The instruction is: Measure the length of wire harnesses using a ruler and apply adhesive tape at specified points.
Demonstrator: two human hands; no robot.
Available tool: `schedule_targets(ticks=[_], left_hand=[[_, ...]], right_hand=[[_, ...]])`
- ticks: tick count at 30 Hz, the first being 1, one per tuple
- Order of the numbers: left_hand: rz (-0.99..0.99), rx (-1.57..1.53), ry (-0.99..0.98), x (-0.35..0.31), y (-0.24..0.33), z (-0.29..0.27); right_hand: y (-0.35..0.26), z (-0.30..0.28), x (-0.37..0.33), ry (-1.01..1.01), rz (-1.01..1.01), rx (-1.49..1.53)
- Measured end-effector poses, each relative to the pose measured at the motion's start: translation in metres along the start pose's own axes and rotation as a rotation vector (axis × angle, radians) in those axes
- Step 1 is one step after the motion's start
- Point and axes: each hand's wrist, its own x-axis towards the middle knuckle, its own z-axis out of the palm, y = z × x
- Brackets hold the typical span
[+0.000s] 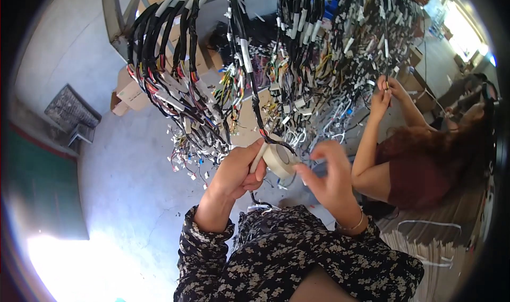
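A black-wrapped wire harness [256, 108] hangs down in front of me, with red and orange wires showing near its lower bend. My left hand [238, 169] is closed round it there, and a white sleeve or tape-wrapped length [258, 158] sticks out between thumb and fingers. Against the harness, just right of that grip, is a roll of whitish tape [277, 164]; what holds it up is hard to see. Beside the roll, my right hand [334, 177] has thumb and forefinger apart, somewhat blurred, its thumb tip close to the roll's edge.
Many bundled harnesses [175, 89] hang from a metal rack [112, 15] ahead. At right, a co-worker in a dark red top [419, 180] handles wires with raised hands [385, 92]. Stacked flat cardboard [430, 259] lies lower right; a small chair [82, 134] stands left.
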Motion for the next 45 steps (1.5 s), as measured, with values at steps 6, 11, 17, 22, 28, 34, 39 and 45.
schedule_targets(ticks=[6, 11, 17, 22, 28, 34, 39, 45], left_hand=[[-0.105, -0.118, -0.181, 0.004, 0.000, -0.015], [-0.133, -0.241, -0.348, 0.001, -0.002, -0.028], [-0.161, -0.306, -0.433, -0.005, -0.001, -0.028], [-0.158, -0.327, -0.487, -0.009, 0.004, -0.037], [-0.128, -0.259, -0.441, -0.014, 0.007, -0.035], [0.150, 0.000, -0.179, -0.017, -0.006, -0.030], [0.415, 0.230, -0.161, -0.015, -0.015, -0.023], [0.886, 0.617, 0.149, 0.001, -0.033, -0.021]], right_hand=[[-0.047, 0.009, -0.025, -0.499, 0.254, -0.061], [-0.031, 0.039, -0.017, -0.474, 0.603, 0.169], [-0.004, 0.059, -0.026, -0.134, 0.448, 0.691], [-0.024, 0.045, -0.009, -0.122, 0.434, 0.711], [-0.055, 0.039, 0.009, -0.492, 0.456, 0.713], [-0.070, 0.047, 0.021, -0.330, 0.288, 0.317], [-0.057, 0.052, 0.010, -0.256, 0.292, 0.082], [-0.076, 0.051, 0.020, -0.193, 0.184, -0.118]])
